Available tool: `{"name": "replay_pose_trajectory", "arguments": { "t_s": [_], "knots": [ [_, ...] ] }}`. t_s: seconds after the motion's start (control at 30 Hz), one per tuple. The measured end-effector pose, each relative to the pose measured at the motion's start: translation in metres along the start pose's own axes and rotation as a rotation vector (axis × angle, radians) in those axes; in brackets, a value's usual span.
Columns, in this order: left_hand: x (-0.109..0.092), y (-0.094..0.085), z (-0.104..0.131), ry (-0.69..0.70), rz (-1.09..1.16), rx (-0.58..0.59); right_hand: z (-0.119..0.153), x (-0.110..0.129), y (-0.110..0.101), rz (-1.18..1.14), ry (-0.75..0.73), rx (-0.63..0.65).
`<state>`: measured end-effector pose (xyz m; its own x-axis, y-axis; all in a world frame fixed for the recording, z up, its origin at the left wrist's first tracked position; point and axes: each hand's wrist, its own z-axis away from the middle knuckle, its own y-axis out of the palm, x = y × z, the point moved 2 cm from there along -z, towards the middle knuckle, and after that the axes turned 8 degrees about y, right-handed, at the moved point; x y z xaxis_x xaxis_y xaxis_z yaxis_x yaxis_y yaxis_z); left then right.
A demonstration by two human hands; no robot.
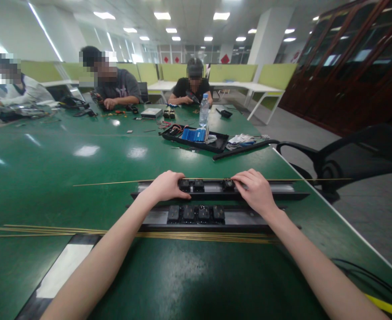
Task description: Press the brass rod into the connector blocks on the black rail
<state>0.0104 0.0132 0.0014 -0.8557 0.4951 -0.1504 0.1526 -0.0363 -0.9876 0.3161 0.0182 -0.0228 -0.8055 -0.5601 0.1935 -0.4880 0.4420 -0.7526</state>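
Observation:
A long thin brass-coloured rod (205,179) lies along the far side of a black rail (236,195), its ends reaching well past it. Inside that rail sit black square blocks (199,185). My left hand (167,186) is closed around the rail's left part beside a block, thumb on the near wall and fingers at the rod. At the right block (228,184), my right hand (254,189) pinches the rod; its fingertips are partly hidden. Closer to me lies a second black rail (239,217) with several black blocks (188,214) in a row.
More thin rods (196,235) lie along the near rail. A black-and-white panel (67,262) is at left. Beyond are a black tray (220,141), a water bottle (204,110) and a black bar (242,150). A chair (359,151) stands right; several people sit across the table.

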Motion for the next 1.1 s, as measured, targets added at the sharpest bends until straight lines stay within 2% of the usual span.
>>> {"name": "replay_pose_trajectory", "arguments": {
  "t_s": [0.43, 1.1],
  "knots": [
    [0.002, 0.001, 0.0, 0.013, 0.027, -0.017, -0.004, -0.004, -0.009, 0.044, 0.039, 0.011],
    [0.001, 0.0, 0.0, 0.0, 0.042, -0.021, -0.005, -0.024, -0.017, 0.072, 0.005, 0.128]
  ]
}}
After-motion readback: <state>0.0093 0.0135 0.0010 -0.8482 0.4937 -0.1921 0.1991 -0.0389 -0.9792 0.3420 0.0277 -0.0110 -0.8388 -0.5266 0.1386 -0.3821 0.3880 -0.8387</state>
